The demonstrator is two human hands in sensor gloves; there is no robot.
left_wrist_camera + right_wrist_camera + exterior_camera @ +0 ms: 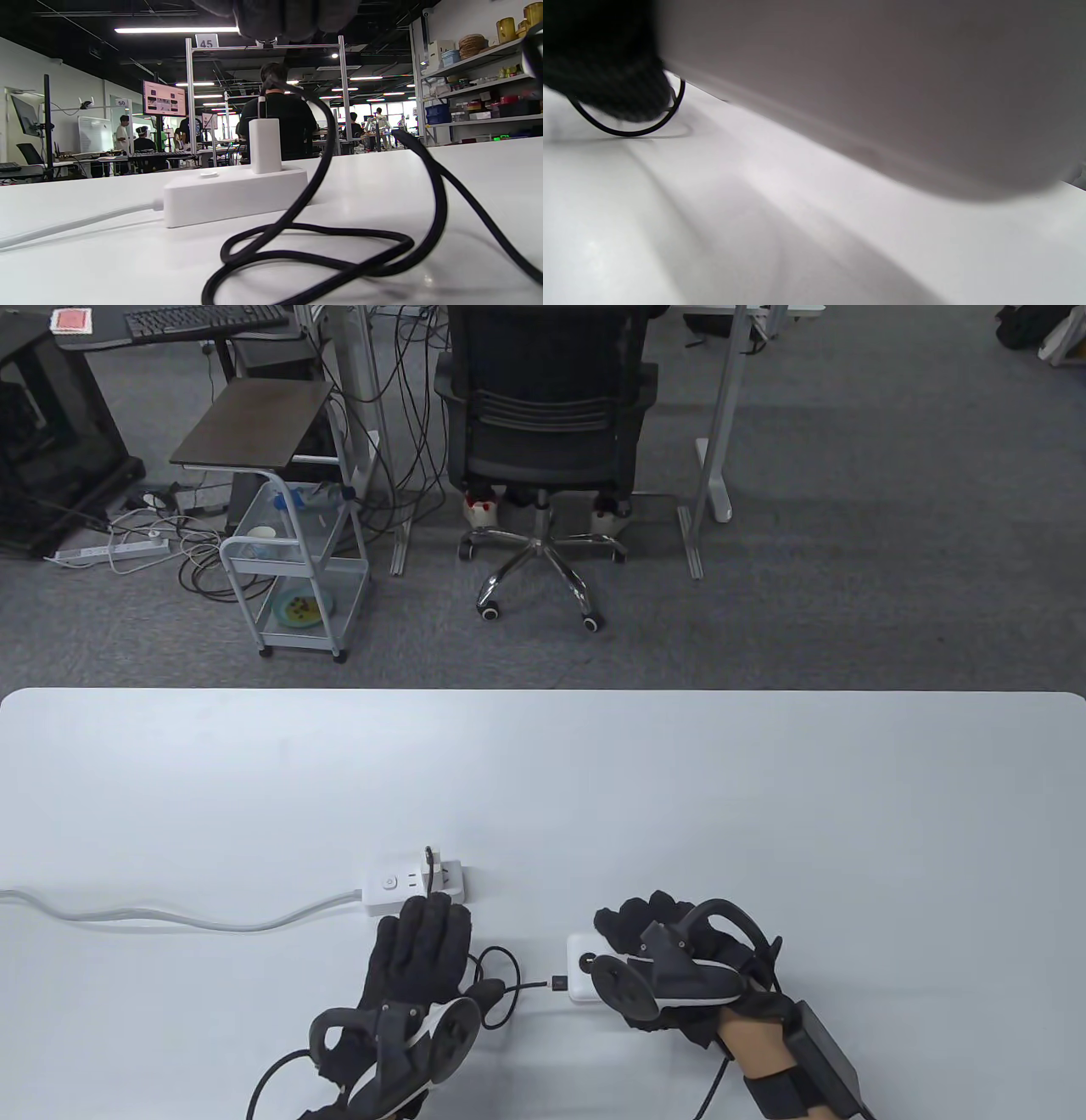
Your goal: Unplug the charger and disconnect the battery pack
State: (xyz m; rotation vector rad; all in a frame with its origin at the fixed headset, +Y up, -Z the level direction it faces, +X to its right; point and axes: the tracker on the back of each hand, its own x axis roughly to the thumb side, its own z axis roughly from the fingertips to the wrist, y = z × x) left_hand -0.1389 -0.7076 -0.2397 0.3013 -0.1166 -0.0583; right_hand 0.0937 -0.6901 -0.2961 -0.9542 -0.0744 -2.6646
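Observation:
A white power strip (405, 887) lies on the white table (764, 814), with a small white charger (449, 872) plugged upright into its right end. In the left wrist view the charger (265, 146) stands on the strip (235, 195). A black cable (502, 984) loops from the charger to a plug (560, 982) at the left edge of the white battery pack (582, 976). I cannot tell whether the plug is seated. My left hand (424, 918) lies flat and open just in front of the strip, over the cable. My right hand (629, 935) grips the battery pack, which fills the right wrist view (882, 84).
The strip's grey-white mains cord (170, 916) runs off to the table's left edge. The black cable loop (322, 254) lies on the table between my hands. Beyond the far edge are an office chair (543, 432) and a small cart (288, 577).

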